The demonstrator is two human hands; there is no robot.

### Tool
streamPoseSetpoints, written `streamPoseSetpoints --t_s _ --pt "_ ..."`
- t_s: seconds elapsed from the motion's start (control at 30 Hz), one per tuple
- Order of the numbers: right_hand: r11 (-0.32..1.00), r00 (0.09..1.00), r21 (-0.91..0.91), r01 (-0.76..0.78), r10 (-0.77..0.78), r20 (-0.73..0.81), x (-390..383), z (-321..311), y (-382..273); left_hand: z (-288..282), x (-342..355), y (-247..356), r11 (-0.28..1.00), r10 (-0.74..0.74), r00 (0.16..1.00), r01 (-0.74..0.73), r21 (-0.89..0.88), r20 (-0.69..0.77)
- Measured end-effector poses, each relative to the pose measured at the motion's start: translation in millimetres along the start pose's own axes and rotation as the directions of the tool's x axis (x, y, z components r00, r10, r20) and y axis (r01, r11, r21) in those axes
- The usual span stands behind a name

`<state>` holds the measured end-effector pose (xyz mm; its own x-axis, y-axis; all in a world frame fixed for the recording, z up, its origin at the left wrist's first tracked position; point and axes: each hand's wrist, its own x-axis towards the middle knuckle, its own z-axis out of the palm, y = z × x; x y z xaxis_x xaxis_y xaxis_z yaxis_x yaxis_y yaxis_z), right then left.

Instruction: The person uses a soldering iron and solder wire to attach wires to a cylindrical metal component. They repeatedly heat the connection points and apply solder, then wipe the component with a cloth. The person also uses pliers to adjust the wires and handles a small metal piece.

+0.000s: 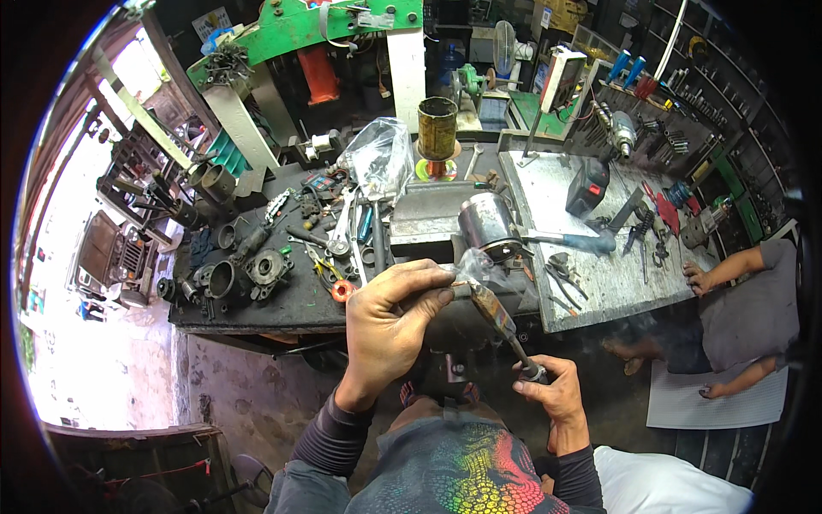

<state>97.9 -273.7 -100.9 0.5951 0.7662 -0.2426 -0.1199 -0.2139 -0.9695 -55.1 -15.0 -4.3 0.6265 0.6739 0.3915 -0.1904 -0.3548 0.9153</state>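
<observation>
My left hand (390,330) pinches a small thin piece, perhaps wire, at the tip of a soldering-iron-like tool (493,313), where whitish smoke rises. My right hand (552,390) grips that tool's dark handle, below and right of my left hand. Just beyond both hands a shiny metal cylinder (484,218) lies on its side on a dark metal fixture. The exact contact at the tool's tip is too small to make out.
A dark workbench (197,317) holds greasy parts and wrenches (360,257). A metal-topped board (616,295) carries pliers and a cordless tool battery (586,188). A rusty can (437,128) stands behind. Another person (745,308) is at the right. A vehicle (107,257) stands outside.
</observation>
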Motion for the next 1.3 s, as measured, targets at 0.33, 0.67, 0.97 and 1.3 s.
streamPoseSetpoints --t_s 0.33,0.67,0.97,1.3 --pt "1.0 1.0 -0.018 -0.018 0.018 -0.007 -0.3 -3.1 -1.2 1.2 0.7 -1.6 1.0 0.017 1.0 -0.017 0.006 0.015" --pt "1.0 1.0 -0.024 -0.007 0.007 0.003 0.4 -3.8 -1.3 0.6 -0.1 -1.2 0.999 -0.008 1.0 0.007 0.039 0.011" --pt "0.999 0.999 -0.04 -0.032 0.032 0.003 1.0 -4.9 0.0 -0.2 -1.3 -1.7 0.998 0.004 1.0 -0.004 0.07 0.011" --pt "0.999 1.0 -0.034 -0.01 0.01 -0.001 3.4 -3.3 -1.8 -1.5 3.2 -3.2 0.911 -0.262 0.964 0.26 -0.319 0.038"
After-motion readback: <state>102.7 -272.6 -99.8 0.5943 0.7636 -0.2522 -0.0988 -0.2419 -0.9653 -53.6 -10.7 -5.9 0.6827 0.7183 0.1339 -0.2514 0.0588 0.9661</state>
